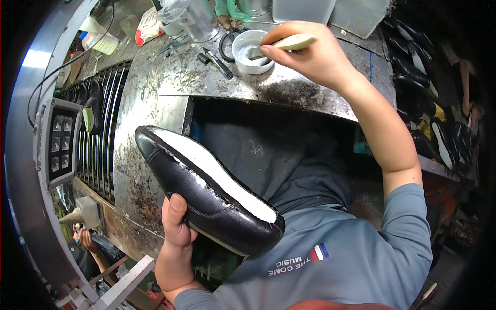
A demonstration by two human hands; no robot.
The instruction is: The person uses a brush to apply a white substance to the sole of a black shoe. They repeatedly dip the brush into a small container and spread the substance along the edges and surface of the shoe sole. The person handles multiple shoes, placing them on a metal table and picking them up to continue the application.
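My left hand (175, 232) grips a black leather shoe upper (206, 191) turned bottom-up, its white insole strip facing me and its toe pointing up-left. My right hand (315, 54) reaches forward, holding a pale-handled brush (289, 43) with its bristles dipped into a small white bowl (249, 51) of whitish glue. The bowl stands on the stained metal workbench (289, 85).
Black markers (219, 62) and a clear container (199, 20) lie left of the bowl. A slatted conveyor (98, 134) carrying a dark shoe runs along the left, beside a lamp panel (58, 142). Black shoes fill a rack (423, 113) on the right. Another person's hand (85, 237) shows at lower left.
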